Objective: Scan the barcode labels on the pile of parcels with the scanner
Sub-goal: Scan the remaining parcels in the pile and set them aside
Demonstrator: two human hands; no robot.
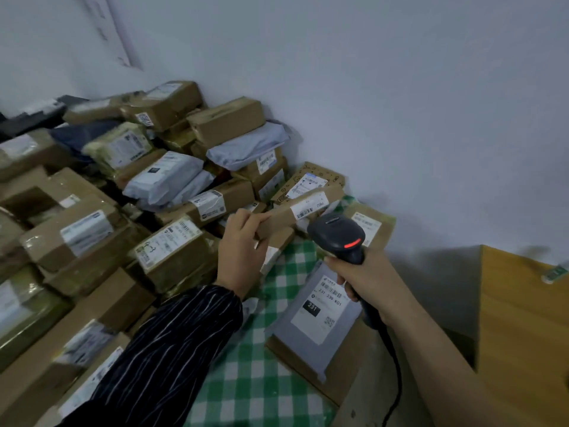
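Grip of the scanner [338, 232] largely hidden inside the right hand [366, 278]; its cable [397, 380] exits the bottom edge. The left hand [240, 254] covers one end of the held parcel [295, 211]. Left edge crops the pile of parcels [92, 229]; label print there blurred.

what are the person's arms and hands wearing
On the left, a long dark sleeve with thin white stripes, gathered at the cuff. The right arm is bare, no sleeve in view. Neither the left hand nor the right hand shows a glove, ring or watch.
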